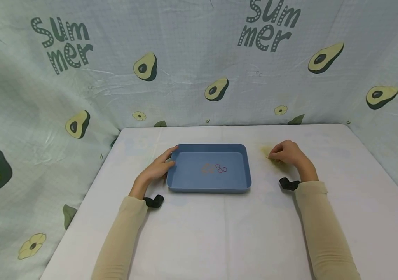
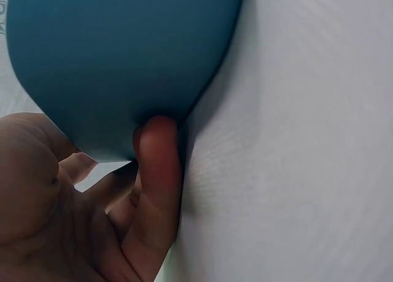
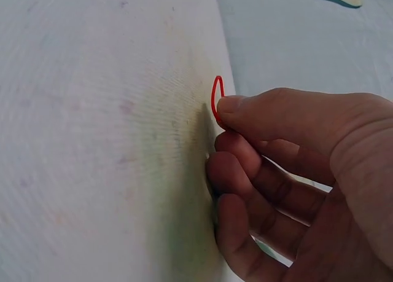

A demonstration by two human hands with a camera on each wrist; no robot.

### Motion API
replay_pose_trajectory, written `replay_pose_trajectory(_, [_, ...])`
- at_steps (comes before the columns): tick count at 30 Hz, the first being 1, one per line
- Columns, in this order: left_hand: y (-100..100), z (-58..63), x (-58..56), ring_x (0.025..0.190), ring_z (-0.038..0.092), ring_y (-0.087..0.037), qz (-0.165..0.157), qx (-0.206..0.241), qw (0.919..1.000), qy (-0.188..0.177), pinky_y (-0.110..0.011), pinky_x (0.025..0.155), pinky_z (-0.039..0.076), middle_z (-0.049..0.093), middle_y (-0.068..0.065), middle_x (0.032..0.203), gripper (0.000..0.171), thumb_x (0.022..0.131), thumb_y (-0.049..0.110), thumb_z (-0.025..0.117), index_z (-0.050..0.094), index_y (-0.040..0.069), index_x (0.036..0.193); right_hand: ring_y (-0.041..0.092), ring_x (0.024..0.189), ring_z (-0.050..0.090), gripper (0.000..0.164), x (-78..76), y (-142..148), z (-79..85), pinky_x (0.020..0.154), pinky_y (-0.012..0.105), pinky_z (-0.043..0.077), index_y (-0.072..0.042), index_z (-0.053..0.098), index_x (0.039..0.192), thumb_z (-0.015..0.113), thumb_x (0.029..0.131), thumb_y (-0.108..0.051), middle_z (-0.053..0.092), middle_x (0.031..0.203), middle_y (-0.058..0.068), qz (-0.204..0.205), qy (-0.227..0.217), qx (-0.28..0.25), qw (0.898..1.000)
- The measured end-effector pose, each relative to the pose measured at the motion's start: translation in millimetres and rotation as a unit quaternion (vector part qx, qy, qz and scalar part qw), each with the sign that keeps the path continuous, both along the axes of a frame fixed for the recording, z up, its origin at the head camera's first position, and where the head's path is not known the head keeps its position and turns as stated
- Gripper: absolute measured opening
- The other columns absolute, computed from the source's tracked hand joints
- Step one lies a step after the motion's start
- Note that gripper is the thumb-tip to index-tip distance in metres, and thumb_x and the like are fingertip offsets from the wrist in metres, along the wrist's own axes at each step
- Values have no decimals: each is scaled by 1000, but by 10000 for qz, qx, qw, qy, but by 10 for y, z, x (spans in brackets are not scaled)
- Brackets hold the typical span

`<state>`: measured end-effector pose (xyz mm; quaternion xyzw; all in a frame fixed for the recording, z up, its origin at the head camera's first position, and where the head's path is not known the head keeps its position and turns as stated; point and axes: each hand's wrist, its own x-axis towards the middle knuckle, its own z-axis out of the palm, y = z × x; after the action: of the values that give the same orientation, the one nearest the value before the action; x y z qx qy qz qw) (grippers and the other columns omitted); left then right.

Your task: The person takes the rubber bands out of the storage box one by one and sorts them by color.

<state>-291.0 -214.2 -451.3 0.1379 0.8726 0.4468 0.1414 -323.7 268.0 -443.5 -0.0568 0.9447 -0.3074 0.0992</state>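
Note:
In the head view a blue rectangular tray [image 1: 209, 186] lies on the white tabletop. My left hand [image 1: 157, 168] holds its left end. The left wrist view shows a fingertip [image 2: 158, 141] pressed to the tray's outer wall near the table, while the thumb reaches over the rim. To the right of the tray, my right hand [image 1: 287, 152] is low over the table. Between thumb and forefinger it pinches a small red rubber band [image 3: 214, 97], its loop sticking out past the thumb tip. The other fingers curl beneath.
Inside the tray are 3 small red rubber bands [image 1: 220, 170] beside a cluster of pale orange bands [image 1: 207, 168]. A yellowish patch [image 1: 266, 150] shows on the table by the right hand. Printed cloth [image 1: 185, 97] hangs behind and at both sides.

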Motion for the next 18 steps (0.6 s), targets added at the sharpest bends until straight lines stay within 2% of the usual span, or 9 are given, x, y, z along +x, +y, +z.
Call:
replay_pose_trajectory(4, [11,-6,-7,148,13,-36,-32,2,10000,16,-56,111,25,12,-8,162,59,102,15,41,19,29,155,20,75,59,28,-4,-19,-36,63,28,46,-2,74,98,69,88,-28,70,87,10,-76,114,22,9999])
replay_pose_trajectory(11, [4,-15,-14,148,15,-35,2,31,10000,-71,-54,107,29,12,-9,162,59,102,18,41,18,31,155,20,74,58,27,-6,-30,-48,62,28,45,-3,74,98,69,88,-28,70,86,9,-151,111,81,9998])
replay_pose_trajectory(18, [-2,-15,-27,149,12,-34,1,33,10000,-45,-58,114,21,12,-4,162,59,102,18,41,19,31,155,20,74,59,27,0,-40,-23,62,28,45,-3,75,98,69,89,-27,70,86,10,-183,123,102,9997])
